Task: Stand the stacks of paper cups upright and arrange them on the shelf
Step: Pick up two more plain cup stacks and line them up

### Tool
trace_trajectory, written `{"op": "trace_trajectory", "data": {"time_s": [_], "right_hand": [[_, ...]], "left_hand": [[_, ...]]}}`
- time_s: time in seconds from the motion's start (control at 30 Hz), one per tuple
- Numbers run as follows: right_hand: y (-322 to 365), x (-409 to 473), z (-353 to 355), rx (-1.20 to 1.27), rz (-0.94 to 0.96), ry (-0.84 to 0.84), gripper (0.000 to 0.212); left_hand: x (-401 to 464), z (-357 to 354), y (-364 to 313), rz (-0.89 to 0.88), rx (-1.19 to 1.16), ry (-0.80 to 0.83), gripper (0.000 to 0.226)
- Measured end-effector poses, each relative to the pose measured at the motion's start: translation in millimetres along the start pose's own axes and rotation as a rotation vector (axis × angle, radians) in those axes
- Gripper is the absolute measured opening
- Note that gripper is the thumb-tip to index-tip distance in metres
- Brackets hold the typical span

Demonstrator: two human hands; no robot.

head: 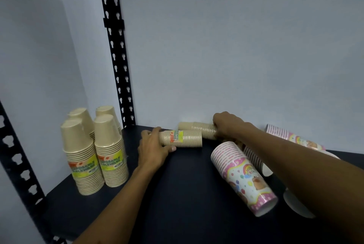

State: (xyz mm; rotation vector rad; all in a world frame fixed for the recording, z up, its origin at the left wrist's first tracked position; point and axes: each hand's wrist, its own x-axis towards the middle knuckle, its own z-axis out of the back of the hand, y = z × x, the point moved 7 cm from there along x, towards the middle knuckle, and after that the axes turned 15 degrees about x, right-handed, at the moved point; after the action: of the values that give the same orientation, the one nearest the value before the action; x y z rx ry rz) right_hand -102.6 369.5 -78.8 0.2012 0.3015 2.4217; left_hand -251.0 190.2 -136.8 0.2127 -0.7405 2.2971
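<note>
Single cam, head-worn, wide-angle. Looks fwd and down into a corner of the shelf [187, 194]. Its dark board fills the lower half of frame; the pale wall [236, 46] takes the upper half. Close range: both forearms enter from the bottom edge. Left hand [153, 149] and right hand [226, 125] sit near frame centre, gripping the front tan stack [183, 138] and rear tan stack [199, 129], both lying. Lens bends lines: black post [116, 56] leans from top centre-left down to mid frame, 2nd post [17, 155] slants along the left edge. Upright tan stacks [94, 151] sit left of centre; pink stack [244, 178] lower right, nearest the cam.
</note>
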Motion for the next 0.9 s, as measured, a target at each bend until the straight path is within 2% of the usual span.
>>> {"op": "trace_trajectory", "data": {"time_s": [0.13,0.27,0.37,0.53,0.63,0.73,0.83,0.9], "right_hand": [[5,1,11,-0.028,0.050,-0.095,0.017],[4,-1,24,0.008,0.062,-0.186,0.025],[3,-7,32,0.125,0.048,-0.222,0.032],[4,-28,51,0.481,-0.014,-0.283,0.028],[13,-48,47,0.920,-0.004,-0.222,0.024],[34,-69,38,1.263,0.068,-0.127,0.021],[54,-85,26,1.435,0.128,-0.011,0.039],[64,-94,16,1.448,0.149,0.038,0.053]], "left_hand": [[0,13,0,0.040,-0.084,-0.024,0.071],[-6,35,-15,0.008,-0.223,-0.105,0.066],[-7,56,-27,0.000,-0.351,-0.180,0.068],[-16,96,-47,0.006,-0.533,-0.277,0.075],[-22,114,-54,0.008,-0.757,-0.272,0.083],[-30,128,-61,-0.005,-0.851,-0.253,0.091],[-39,134,-64,-0.037,-0.894,-0.206,0.092],[-44,133,-60,-0.030,-0.888,-0.168,0.091]]}}
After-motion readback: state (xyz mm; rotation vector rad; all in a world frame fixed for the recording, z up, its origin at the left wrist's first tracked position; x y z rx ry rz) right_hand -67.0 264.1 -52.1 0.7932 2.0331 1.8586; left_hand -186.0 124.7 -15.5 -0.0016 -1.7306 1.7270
